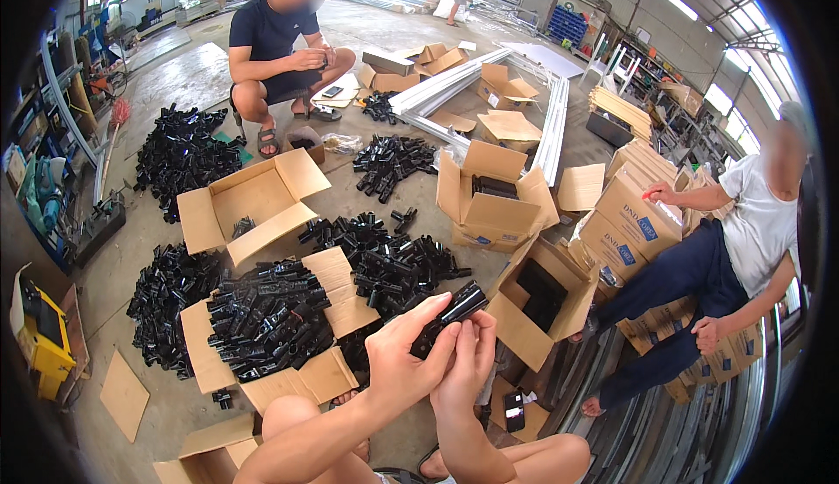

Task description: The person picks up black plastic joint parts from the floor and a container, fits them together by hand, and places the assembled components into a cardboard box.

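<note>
Both my hands are raised together in front of me, closed round a glossy black tubular fitting (466,301). My left hand (409,344) grips it from the left, thumb and forefinger along its side. From below and the right, my right hand (469,355) has its fingertips against the same piece. The fitting tilts up to the right, and its lower end is hidden by my fingers. Just left of my hands, an open carton (206,346) is heaped with similar black fittings (271,318). A further loose pile of fittings (398,266) lies beyond it.
Open cartons (253,191) stand ahead, one (498,209) with black pieces inside. A co-worker (278,47) squats at the far left; another person (743,213) sits at right beside stacked boxes (634,226). White metal profiles (454,82), a phone (514,411) and a yellow case (44,335) lie around.
</note>
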Demonstrator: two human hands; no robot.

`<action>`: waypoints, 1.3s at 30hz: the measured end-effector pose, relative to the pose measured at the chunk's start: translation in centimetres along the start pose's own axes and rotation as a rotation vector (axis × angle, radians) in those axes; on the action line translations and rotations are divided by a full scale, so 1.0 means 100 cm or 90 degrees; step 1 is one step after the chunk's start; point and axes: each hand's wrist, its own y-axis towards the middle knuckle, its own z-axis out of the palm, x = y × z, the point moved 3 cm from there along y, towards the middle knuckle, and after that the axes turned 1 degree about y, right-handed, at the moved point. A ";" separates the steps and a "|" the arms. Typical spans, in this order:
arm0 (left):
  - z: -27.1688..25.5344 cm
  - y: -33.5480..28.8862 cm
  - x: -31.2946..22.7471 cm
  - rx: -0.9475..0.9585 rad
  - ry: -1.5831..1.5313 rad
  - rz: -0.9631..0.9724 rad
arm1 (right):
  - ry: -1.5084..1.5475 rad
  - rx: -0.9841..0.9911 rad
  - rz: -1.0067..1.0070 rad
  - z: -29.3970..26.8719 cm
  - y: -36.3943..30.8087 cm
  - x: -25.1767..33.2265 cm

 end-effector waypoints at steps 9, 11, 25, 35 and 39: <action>0.000 0.002 0.003 0.074 -0.074 -0.158 | -0.195 0.017 -0.110 -0.016 0.010 -0.008; 0.002 0.003 0.007 0.121 -0.109 -0.188 | -0.354 -0.002 -0.152 -0.019 0.015 0.001; 0.012 -0.019 0.042 0.516 -0.442 -0.651 | -0.478 -0.071 -0.180 -0.049 0.048 0.029; 0.022 -0.023 0.033 0.412 -0.432 -0.569 | -0.511 -0.101 -0.268 -0.052 0.051 0.038; 0.028 -0.025 0.036 0.396 -0.412 -0.542 | -0.477 -0.130 -0.230 -0.053 0.048 0.029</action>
